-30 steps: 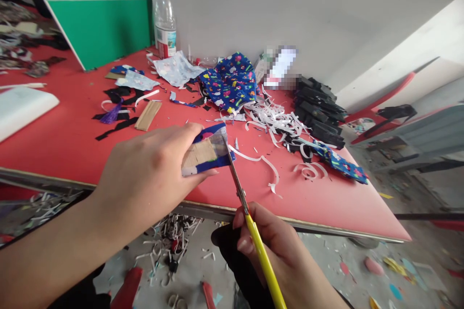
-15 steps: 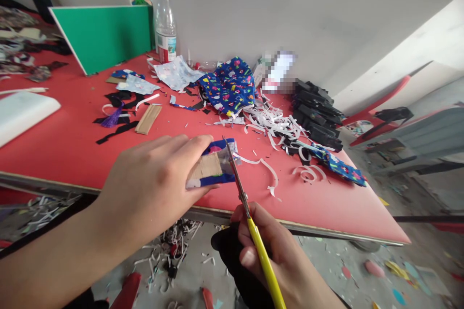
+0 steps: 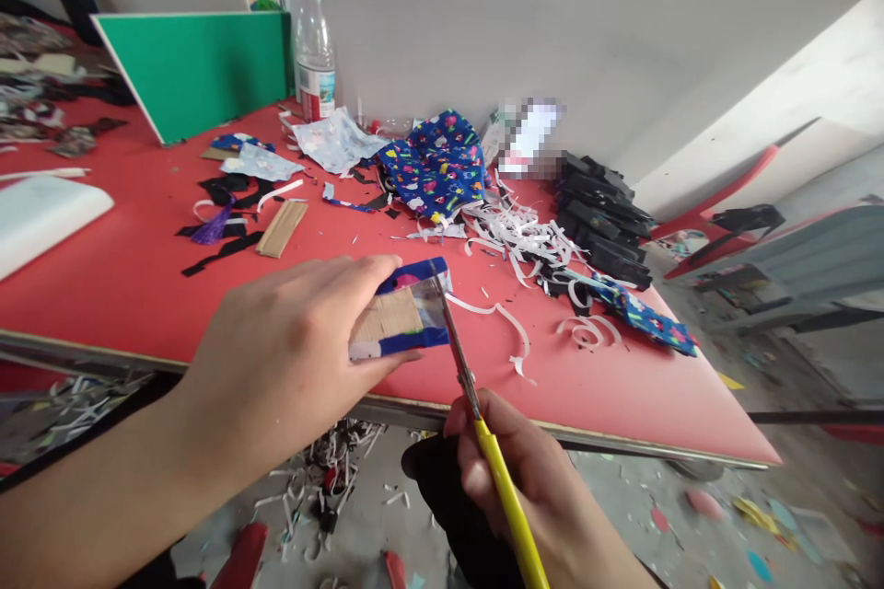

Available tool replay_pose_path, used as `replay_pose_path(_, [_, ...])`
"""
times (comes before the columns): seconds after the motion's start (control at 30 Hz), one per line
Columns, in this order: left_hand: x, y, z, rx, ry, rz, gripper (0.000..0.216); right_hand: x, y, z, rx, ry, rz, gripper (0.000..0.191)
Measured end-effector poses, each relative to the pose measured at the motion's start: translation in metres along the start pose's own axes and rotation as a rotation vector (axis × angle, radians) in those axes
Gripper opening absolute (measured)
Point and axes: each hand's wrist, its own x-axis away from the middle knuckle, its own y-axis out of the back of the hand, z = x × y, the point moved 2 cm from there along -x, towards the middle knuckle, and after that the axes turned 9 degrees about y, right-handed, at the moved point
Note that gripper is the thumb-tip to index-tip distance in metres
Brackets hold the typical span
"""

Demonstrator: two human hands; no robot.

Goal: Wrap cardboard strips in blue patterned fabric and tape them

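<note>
My left hand (image 3: pixel 290 345) is closed on a small brown card piece wrapped in blue patterned fabric (image 3: pixel 401 313), held just above the near edge of the red table (image 3: pixel 124 267). My right hand (image 3: pixel 517 488) grips yellow-handled scissors (image 3: pixel 476 423) below the table edge. The blades point up and meet the right end of the wrapped piece. A thin white paper strip (image 3: pixel 507 322) curls on the table just right of the blades.
Blue patterned fabric (image 3: pixel 438 161), white paper shavings (image 3: pixel 517 230), a stack of black pieces (image 3: pixel 604 216) and a water bottle (image 3: pixel 315 41) lie further back. A green board (image 3: pixel 197 69) leans at the back left. A brown card strip (image 3: pixel 282 227) and black scraps sit left. Scraps litter the floor.
The scissors' blades have shifted slightly along the right end of the wrapped piece, and my left hand has turned the piece a little. The view has drifted slightly.
</note>
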Motion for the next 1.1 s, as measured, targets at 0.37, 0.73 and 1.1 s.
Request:
replay_pose_path(0.37, [0.003, 0.0, -0.004, 0.052, -0.123, -0.007, 0.056, -0.002, 0.003, 0.007, 0.048, 0.062, 0.01, 0.073])
replay_pose_path(0.73, [0.005, 0.0, -0.006, 0.057, -0.132, 0.023, 0.067, -0.003, 0.004, -0.003, 0.084, 0.022, -0.061, 0.058])
replay_pose_path(1.1, [0.004, 0.0, -0.005, 0.043, -0.209, -0.046, 0.051, -0.003, 0.005, -0.003, 0.137, 0.013, -0.119, 0.05])
